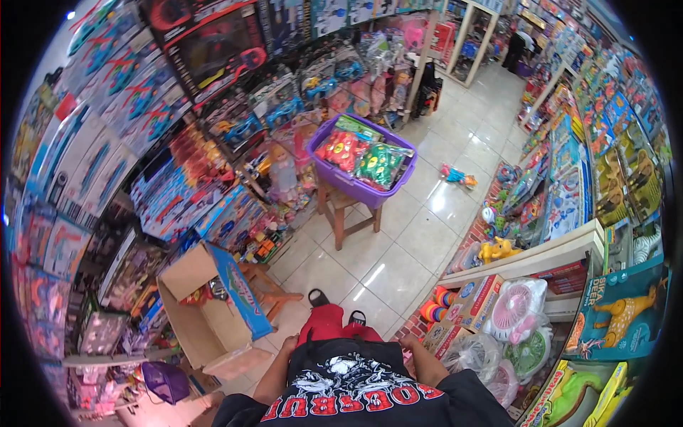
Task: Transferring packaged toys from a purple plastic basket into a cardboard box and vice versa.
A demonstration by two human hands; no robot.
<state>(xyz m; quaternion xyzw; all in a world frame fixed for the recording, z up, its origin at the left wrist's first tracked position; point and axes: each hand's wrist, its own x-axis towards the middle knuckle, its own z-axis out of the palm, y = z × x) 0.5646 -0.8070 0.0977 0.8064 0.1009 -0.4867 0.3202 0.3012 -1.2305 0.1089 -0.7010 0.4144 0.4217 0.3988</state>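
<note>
My left hand (289, 345) hangs by my left hip, beside my red trousers and close to an opened cardboard box (186, 324). At my other hip is my right hand (408, 342), nearest to bagged toys and boxes on the right. The fingers of both hands are too small and partly hidden to make out. That cardboard box has a blue printed side and a few small things inside, and it rests by a low wooden stool (274, 292). Ahead, a purple plastic basket (359, 186) sits on another wooden stool (343, 228), holding red packets (339, 149) and green packets (383, 167).
Packed toy shelves line both sides of a tiled aisle (413, 260). A small colourful toy (459, 176) lies on the floor. Bagged toy fans (519, 306) are stacked at the right, with a yellow animal toy (498, 249) beyond. Far off, a person in dark clothes (518, 50) bends over.
</note>
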